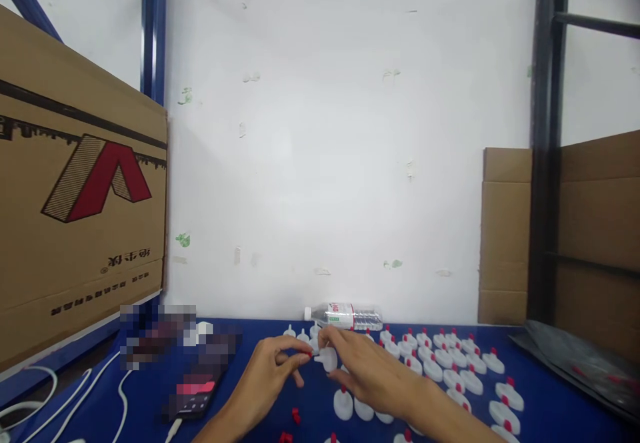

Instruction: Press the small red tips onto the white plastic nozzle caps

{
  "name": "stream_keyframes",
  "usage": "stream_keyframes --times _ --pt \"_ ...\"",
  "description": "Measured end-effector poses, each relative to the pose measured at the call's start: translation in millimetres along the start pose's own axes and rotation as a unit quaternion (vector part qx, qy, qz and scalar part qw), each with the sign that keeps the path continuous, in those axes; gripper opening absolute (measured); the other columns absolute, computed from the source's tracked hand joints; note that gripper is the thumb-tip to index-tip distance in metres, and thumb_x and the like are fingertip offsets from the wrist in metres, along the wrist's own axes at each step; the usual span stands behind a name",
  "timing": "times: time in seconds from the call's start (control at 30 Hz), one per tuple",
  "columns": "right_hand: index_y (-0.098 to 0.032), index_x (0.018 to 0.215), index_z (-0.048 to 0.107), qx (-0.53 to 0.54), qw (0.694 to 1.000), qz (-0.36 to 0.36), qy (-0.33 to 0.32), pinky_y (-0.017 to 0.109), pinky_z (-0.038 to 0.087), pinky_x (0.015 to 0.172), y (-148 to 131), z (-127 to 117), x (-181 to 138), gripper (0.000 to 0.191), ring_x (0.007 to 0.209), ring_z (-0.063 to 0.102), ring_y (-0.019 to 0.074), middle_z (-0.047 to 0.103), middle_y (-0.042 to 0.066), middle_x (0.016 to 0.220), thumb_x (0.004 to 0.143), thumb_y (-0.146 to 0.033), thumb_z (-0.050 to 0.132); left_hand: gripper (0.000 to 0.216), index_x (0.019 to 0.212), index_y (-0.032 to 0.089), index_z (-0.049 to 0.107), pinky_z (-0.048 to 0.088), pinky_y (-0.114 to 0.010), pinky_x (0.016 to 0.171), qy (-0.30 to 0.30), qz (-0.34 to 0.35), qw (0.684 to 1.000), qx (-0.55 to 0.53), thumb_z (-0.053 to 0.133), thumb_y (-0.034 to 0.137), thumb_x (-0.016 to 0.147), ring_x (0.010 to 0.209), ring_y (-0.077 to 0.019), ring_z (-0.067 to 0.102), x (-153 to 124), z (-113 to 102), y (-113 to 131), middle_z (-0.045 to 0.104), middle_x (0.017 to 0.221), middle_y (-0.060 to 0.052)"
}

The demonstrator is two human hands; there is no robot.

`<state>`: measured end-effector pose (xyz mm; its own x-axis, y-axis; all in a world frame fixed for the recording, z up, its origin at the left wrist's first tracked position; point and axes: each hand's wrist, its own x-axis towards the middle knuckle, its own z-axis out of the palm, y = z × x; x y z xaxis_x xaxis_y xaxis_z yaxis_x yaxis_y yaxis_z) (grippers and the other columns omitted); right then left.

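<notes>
Near the middle of the blue tabletop, my left hand pinches a small red cap between thumb and fingertips. My right hand grips a small white nozzle bottle, its spout tilted left toward the cap. Cap and spout tip are close together; whether they touch I cannot tell. Several uncapped white bottles stand just behind my hands. Many like them, topped with red caps, spread to the right, among them a capped bottle below my right hand. Loose red caps lie in front of my left hand.
A transparent drink bottle lies on its side against the white wall. To the left are a phone with a white cable and a large cardboard box. A grey plastic bag with red pieces rests at the right.
</notes>
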<state>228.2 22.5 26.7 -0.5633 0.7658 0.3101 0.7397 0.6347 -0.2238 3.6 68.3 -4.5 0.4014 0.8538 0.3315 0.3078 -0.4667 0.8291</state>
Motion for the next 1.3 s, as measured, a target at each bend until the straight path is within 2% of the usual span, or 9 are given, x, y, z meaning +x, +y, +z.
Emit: stream_keyframes --times 0.27,0.43,0.63,0.8,0.87,1.03,1.1,1.17,1.3 --pt "-0.026 0.128 0.047 0.0 1.0 -0.017 0.009 0.036 0.049 0.094 2.1 0.2 0.1 0.045 0.116 0.061 0.0261 0.063 0.007 0.126 0.09 -0.01 0.065 0.035 0.088 0.015 0.08 0.035 -0.024 0.049 -0.014 -0.018 0.999 -0.029 0.067 0.047 0.083 0.045 -0.0163 0.06 -2.8 2.7 5.6 0.069 0.056 -0.001" --pt "-0.028 0.128 0.047 0.003 0.999 -0.032 0.03 0.035 0.048 0.095 3.3 -0.7 0.3 0.039 0.117 0.061 0.0254 0.063 0.007 0.125 0.094 -0.011 0.058 0.035 0.086 0.015 0.08 0.037 -0.025 0.051 -0.012 -0.018 0.999 -0.026 0.07 0.048 0.081 0.052 -0.0193 0.068 -3.6 -0.5 10.7 0.075 0.066 -0.004" --pt "-0.025 0.123 0.05 -0.002 0.996 -0.08 0.038 0.032 0.049 0.092 7.6 1.5 1.9 0.032 0.114 0.06 0.024 0.064 0.008 0.118 0.096 -0.008 0.05 0.032 0.088 0.015 0.081 0.035 -0.023 0.047 -0.011 -0.022 0.999 -0.037 0.074 0.045 0.08 0.046 -0.0188 0.066 -5.5 -4.2 13.1 0.07 0.053 -0.001" --pt "-0.024 0.115 0.049 0.024 0.994 -0.099 0.051 0.03 0.048 0.09 5.6 0.4 0.7 0.035 0.11 0.059 0.0222 0.063 0.007 0.113 0.09 -0.001 0.046 0.032 0.085 0.013 0.078 0.039 -0.022 0.044 -0.019 -0.012 0.995 -0.099 0.081 0.043 0.075 0.054 -0.0184 0.071 -1.4 -4.6 5.2 0.078 0.085 -0.009" --pt "-0.025 0.112 0.049 0.04 0.994 -0.092 0.05 0.029 0.048 0.088 2.2 -1.4 -0.9 0.035 0.107 0.059 0.0215 0.062 0.006 0.112 0.088 0.0 0.046 0.042 0.092 0.012 0.076 0.038 -0.019 0.04 -0.033 -0.014 0.991 -0.129 0.085 0.046 0.071 0.063 -0.0216 0.074 1.4 -6.3 0.2 0.078 0.091 -0.012" --pt "-0.026 0.108 0.048 0.084 0.993 -0.074 0.049 0.026 0.047 0.083 -10.2 -3.3 -4.7 0.031 0.099 0.06 0.0183 0.061 0.004 0.11 0.088 -0.002 0.046 0.097 0.139 0.018 0.058 0.049 -0.018 0.043 -0.109 -0.024 0.971 -0.214 0.093 0.058 0.058 0.105 -0.0333 0.071 3.5 -15.6 -7.5 0.071 0.123 -0.019" --pt "-0.025 0.103 0.048 0.085 0.992 -0.083 0.049 0.026 0.046 0.081 -15.2 -2.4 -5.7 0.031 0.095 0.059 0.0181 0.061 0.004 0.105 0.085 0.0 0.046 0.092 0.137 0.016 0.061 0.049 -0.017 0.046 -0.162 -0.027 0.955 -0.245 0.093 0.057 0.062 0.104 -0.032 0.071 1.4 -19.0 -7.3 0.072 0.121 -0.02" --pt "-0.024 0.098 0.048 0.083 0.991 -0.096 0.051 0.027 0.046 0.082 -19.1 -1.3 -6.7 0.031 0.093 0.059 0.0179 0.062 0.003 0.1 0.082 0.002 0.045 0.078 0.128 0.013 0.069 0.048 -0.016 0.046 -0.202 -0.03 0.944 -0.258 0.092 0.055 0.066 0.092 -0.0276 0.073 -1.4 -21.0 -6.1 0.075 0.113 -0.019" --pt "-0.023 0.095 0.047 0.096 0.987 -0.117 0.06 0.028 0.047 0.084 -24.2 -0.6 -8.8 0.03 0.093 0.06 0.0176 0.062 0.004 0.097 0.082 0.003 0.043 0.069 0.121 0.011 0.075 0.046 -0.017 0.045 -0.219 -0.028 0.945 -0.24 0.089 0.056 0.07 0.074 -0.0207 0.071 -5.4 -21.4 -3.1 0.079 0.104 -0.017"
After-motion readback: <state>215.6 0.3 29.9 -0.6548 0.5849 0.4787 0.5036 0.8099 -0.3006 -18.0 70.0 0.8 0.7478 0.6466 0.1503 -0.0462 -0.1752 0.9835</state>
